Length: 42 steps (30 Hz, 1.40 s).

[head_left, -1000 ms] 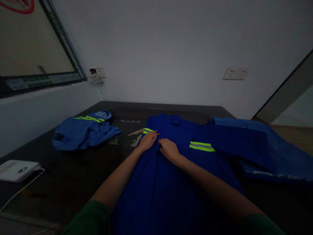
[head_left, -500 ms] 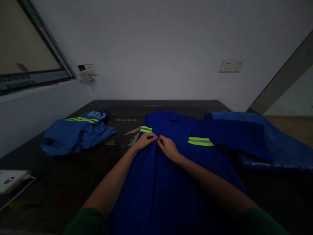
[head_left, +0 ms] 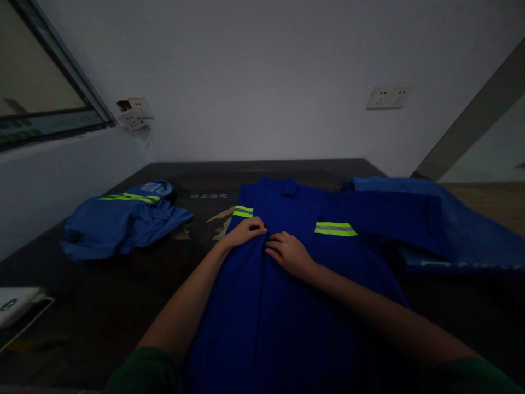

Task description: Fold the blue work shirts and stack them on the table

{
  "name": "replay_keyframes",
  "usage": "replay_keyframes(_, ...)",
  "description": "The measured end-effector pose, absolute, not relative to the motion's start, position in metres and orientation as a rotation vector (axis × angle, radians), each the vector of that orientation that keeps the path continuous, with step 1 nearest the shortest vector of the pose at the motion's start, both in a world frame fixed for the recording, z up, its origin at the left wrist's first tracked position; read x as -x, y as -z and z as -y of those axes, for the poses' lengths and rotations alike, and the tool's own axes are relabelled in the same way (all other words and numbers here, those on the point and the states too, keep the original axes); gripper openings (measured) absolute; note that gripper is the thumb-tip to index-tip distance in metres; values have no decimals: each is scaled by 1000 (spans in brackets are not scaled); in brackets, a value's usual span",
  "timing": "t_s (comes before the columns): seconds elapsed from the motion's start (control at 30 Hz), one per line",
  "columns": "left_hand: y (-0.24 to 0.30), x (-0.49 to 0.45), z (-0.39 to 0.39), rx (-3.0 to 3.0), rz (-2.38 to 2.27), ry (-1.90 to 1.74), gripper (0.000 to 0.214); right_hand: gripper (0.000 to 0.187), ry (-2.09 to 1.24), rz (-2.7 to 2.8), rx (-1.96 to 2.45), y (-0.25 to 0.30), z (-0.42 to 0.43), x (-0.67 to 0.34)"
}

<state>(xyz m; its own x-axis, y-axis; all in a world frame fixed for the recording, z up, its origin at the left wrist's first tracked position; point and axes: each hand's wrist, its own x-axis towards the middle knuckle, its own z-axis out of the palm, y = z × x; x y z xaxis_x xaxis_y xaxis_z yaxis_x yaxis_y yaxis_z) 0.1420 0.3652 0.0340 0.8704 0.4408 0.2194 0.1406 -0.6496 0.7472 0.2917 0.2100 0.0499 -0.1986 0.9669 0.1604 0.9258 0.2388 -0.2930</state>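
Note:
A dark blue work jacket [head_left: 293, 306] with yellow-green reflective stripes lies spread on the table, collar toward the wall. Its front opening runs down the middle. My left hand [head_left: 246, 231] pinches the jacket's front edge at chest height, thumb and index finger closed on the cloth. Just right of the opening, my right hand [head_left: 290, 254] rests on the other front panel, its thumb and fingers apart. Whatever fastening lies between the two hands is too small and dark to make out.
A crumpled blue garment [head_left: 118, 221] with yellow-green stripes lies left on the dark table [head_left: 188, 172]. Folded blue cloth [head_left: 476, 235] sits under the jacket's right-hand sleeve. A white device [head_left: 18, 303] with a cable stands at the left edge. Wall sockets [head_left: 388, 97] are behind.
My right hand has loosened its pinch at the opening and drawn slightly down and away, fingers spreading. My left hand still grips the edge. The view has shifted slightly.

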Motion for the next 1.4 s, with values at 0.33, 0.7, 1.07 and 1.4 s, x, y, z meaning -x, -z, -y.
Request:
replay_keyframes(0.33, -29, -149, -350, -2710, -474, -476, 22, 45, -183, 2320, 1773, -44, -187, -294)
replay_keyframes(0.7, -17, -152, -345, -2820, -804, -285, 55, 55, -4, 2050, 2001, -31, -149, -365)
replay_keyframes(1.07, -15, -141, -355, -2762, -1029, -268, 53, 55, 19, 2064, 2161, -9, -197, -424)
replay_keyframes(1.4, -27, -129, -349, -2630, -1136, -606, 44, 45, 9, 1917, 1909, -31, -218, -416)
